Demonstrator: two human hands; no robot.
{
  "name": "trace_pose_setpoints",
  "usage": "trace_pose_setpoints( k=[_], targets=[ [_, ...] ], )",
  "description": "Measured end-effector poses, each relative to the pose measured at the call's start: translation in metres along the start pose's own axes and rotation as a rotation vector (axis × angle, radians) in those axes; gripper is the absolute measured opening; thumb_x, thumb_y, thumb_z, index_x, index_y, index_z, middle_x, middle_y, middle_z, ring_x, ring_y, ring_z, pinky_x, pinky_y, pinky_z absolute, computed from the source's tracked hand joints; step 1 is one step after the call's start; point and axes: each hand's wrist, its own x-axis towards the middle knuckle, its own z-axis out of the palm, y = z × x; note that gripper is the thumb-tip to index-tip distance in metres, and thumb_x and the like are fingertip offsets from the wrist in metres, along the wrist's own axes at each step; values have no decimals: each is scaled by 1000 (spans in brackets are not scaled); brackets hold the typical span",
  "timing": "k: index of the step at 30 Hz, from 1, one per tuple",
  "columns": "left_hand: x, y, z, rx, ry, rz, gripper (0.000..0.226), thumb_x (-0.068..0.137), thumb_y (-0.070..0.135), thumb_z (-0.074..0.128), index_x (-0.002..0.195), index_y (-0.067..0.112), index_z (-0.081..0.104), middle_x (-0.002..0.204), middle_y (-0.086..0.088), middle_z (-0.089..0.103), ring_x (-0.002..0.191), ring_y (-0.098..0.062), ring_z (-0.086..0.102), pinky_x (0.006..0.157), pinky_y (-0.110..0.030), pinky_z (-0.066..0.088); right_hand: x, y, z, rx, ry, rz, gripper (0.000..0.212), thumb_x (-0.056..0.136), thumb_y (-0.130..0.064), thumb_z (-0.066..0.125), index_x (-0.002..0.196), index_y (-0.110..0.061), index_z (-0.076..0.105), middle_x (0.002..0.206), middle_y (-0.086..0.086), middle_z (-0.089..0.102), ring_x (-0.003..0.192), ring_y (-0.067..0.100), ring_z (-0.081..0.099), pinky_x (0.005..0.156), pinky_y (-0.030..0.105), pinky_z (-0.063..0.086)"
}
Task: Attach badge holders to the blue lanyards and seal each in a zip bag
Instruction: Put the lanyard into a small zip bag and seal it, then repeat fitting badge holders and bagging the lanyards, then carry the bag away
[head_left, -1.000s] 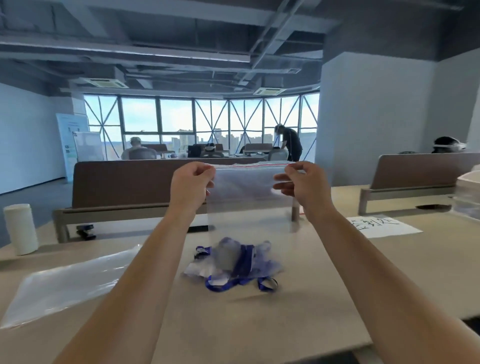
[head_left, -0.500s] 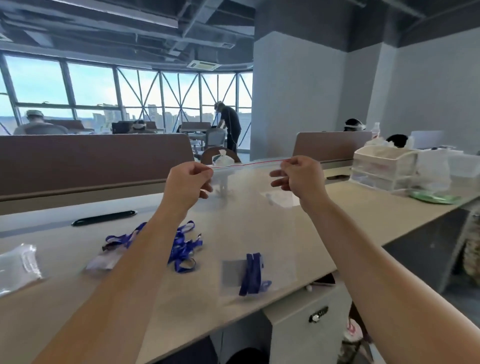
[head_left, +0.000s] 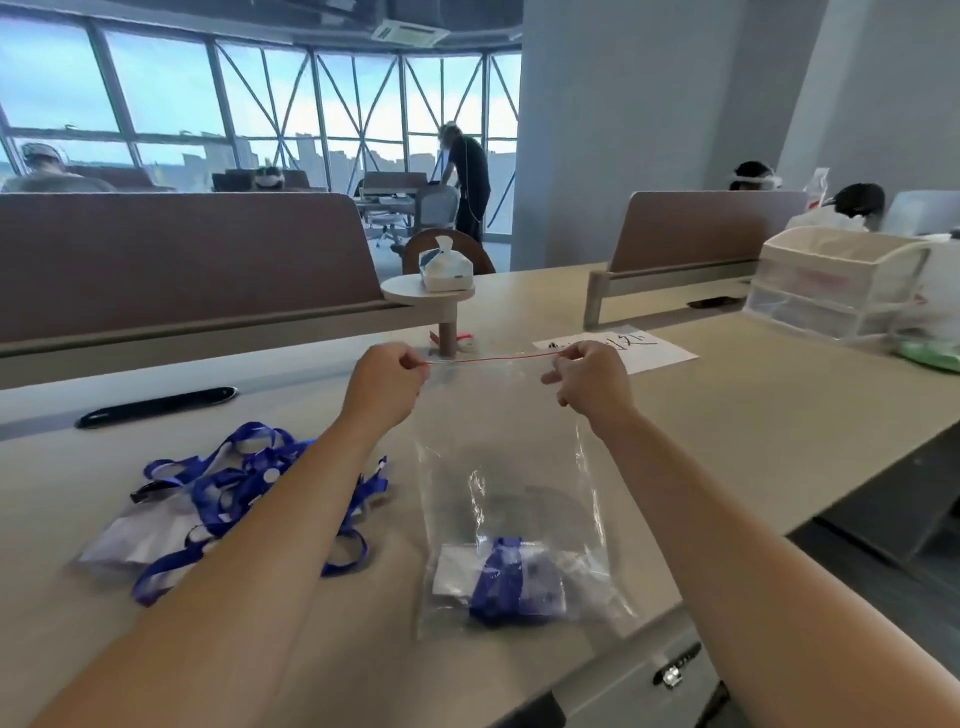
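Zip bag (head_left: 519, 467) of clear plastic hangs stretched between both hands above the table (head_left: 753, 415), its lower end resting on the tabletop near the front edge. At its bottom lies a folded blue lanyard (head_left: 501, 582) with a pale badge holder (head_left: 454, 574) beside it and partly under it; the rest of the bag holds nothing. The red zip strip (head_left: 493, 359) runs taut and nearly level along the top, from one hand to the other. Whether the strip is pressed closed along its whole length cannot be told.

The left hand (head_left: 387, 387) pinches the left end of the strip between thumb and curled fingers. The right hand (head_left: 592, 382) pinches the right end in the same way, its other fingers curled under.

Left of the bag, partly under the left forearm, a loose heap of blue lanyards (head_left: 234, 478) lies on the table, tangled over several clear badge holders (head_left: 130, 535). Beyond the heap lies a long black object (head_left: 156, 402), perhaps a pen. Past the hands stands a small round stand (head_left: 426, 291) with a tissue pack (head_left: 447, 267) on top. To the right a sheet of paper (head_left: 649, 351) with dark handwriting lies flat, and farther right sits a translucent drawer box (head_left: 831, 286). A brown partition (head_left: 182, 260) runs along the table's far side.
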Motion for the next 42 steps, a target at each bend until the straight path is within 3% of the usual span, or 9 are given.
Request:
trace_pose_setpoints(
  k=[7, 14, 18, 24, 28, 31, 37, 42],
  targets=[
    [34, -50, 40, 338, -103, -21, 14, 95, 15, 58, 83, 12, 65, 86, -4, 65, 78, -19, 58, 68, -29, 40, 40, 54, 43, -278, -80, -54, 16, 91, -16, 62, 95, -8, 75, 94, 10, 74, 89, 26, 67, 76, 28, 47],
    [55, -71, 66, 511, -209, 7, 11, 90, 8, 56, 82, 13, 63, 91, -7, 66, 86, -27, 61, 75, -34, 48, 59, 90, 65, -564, -163, -76, 18, 80, -11, 55, 86, -11, 72, 84, 8, 71, 83, 28, 68, 76, 33, 55],
    [57, -78, 77, 586, -244, 11, 8, 88, 6, 57, 88, 8, 64, 89, -9, 66, 85, -29, 63, 73, -36, 50, 67, 100, 66, -693, -199, -133, 24, 82, -13, 57, 102, -10, 69, 100, 11, 69, 96, 31, 66, 84, 34, 53],
    [54, -82, 82, 638, -227, 31, 14, 88, 5, 58, 100, 5, 65, 101, -11, 63, 93, -30, 62, 71, -31, 40, 68, 97, 64, -791, -225, -145, 30, 89, -10, 56, 117, -8, 63, 116, 11, 65, 108, 31, 62, 93, 35, 49],
    [48, -77, 77, 658, -200, 85, 23, 90, 9, 63, 113, 7, 58, 113, -14, 55, 90, -29, 60, 74, -31, 43, 62, 90, 61, -805, -169, -164, 32, 89, -11, 55, 120, -9, 62, 119, 10, 64, 108, 31, 62, 90, 35, 47],
    [40, -71, 61, 631, -201, 118, 19, 93, 15, 60, 111, 9, 60, 113, -11, 57, 91, -26, 60, 79, -33, 47, 51, 70, 58, -766, -165, -192, 30, 91, -24, 59, 118, -10, 60, 115, 10, 64, 104, 31, 62, 82, 34, 47],
    [-1, -67, -6, 608, -159, 139, 21, 95, 32, 58, 111, 19, 62, 106, 1, 63, 91, -17, 58, 78, -30, 46, -3, 13, 76, -665, -249, -319, 35, 94, -38, 56, 121, -17, 61, 119, 6, 64, 107, 25, 59, 84, 33, 44],
    [-44, -88, -81, 606, -138, 17, 18, 93, 37, 60, 103, 22, 64, 100, 2, 65, 89, -18, 60, 81, -39, 52, -59, -35, 120, -574, -414, -423, 34, 95, -41, 57, 120, -18, 62, 116, 3, 66, 98, 21, 59, 85, 32, 46]
  ],
)
